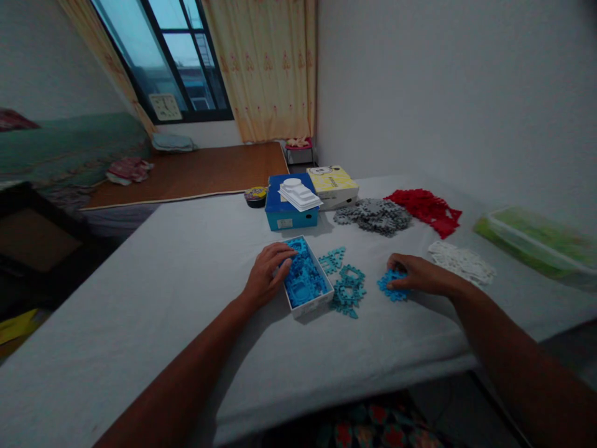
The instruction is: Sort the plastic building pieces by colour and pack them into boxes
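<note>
Box (313, 305) of blue pieces (305, 274) against spread left hand (267, 274), right hand (414, 272) tight on blue cluster (396, 294)

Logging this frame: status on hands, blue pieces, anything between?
Left hand at box of blue pieces. Right hand on blue pile. Teal pieces between box and pile.

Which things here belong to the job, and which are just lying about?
Seemingly in use:
white box and its blue pieces, at the left grip
blue cluster in the right grip
perhaps the teal pieces

Apparently lying about:
grey pile, red pile, white pile, untouched
yellow box
blue box
clock
</note>
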A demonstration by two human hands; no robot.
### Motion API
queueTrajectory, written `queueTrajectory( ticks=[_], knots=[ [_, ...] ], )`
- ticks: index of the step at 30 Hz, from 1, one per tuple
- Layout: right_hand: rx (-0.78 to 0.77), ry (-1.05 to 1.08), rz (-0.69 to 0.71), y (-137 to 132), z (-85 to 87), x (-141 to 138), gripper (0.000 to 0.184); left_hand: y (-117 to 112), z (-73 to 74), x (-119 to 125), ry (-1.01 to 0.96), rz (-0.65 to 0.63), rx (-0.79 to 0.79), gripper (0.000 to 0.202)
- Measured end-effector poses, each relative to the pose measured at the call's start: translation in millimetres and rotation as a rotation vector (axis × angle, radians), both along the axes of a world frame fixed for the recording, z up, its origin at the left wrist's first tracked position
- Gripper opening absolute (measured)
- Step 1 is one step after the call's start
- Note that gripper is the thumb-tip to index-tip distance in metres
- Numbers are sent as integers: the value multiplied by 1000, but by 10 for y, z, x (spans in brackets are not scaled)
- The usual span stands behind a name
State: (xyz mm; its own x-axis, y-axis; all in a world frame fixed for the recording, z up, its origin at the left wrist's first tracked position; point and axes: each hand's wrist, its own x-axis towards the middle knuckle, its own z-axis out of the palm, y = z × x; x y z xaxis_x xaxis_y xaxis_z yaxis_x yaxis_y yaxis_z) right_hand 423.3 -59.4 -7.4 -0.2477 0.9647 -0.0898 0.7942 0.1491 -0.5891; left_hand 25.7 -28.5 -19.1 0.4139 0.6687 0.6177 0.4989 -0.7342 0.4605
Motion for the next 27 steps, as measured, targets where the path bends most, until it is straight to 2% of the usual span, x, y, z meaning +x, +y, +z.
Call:
queueTrajectory(
  ticks=[2, 5, 9, 12, 16, 20, 23, 25, 27],
  knots=[
    [22, 137, -39, 38, 123, -165, 37, 16, -10, -2, -34, 26, -13, 31],
    [57, 354, -72, 143, 319, -688, 42, 31, -21, -8, -74, 66, -41, 34],
    [165, 398, 67, 344, 453, -1505, 39, -15, -15, -28, -78, 68, -50, 41],
    [264, 294, 217, 446, 434, -1811, 33, -70, -30, -30, -27, 39, -33, 55],
    [368, 121, 371, 408, 253, -1849, 34, -103, -87, 27, 152, 13, -53, 74],
    [371, 119, 443, 315, 1, -1812, 33, -132, -38, 129, 264, 40, -108, 75],
    [366, 253, 290, 307, -46, -1735, 37, -172, 84, 182, 243, -39, -159, 72],
    [367, 342, 141, 299, 7, -1668, 39, -193, 157, 199, 159, -119, -213, 67],
    [382, 388, 64, 261, 89, -1626, 37, -198, 197, 205, 58, -167, -278, 62]
  ],
)
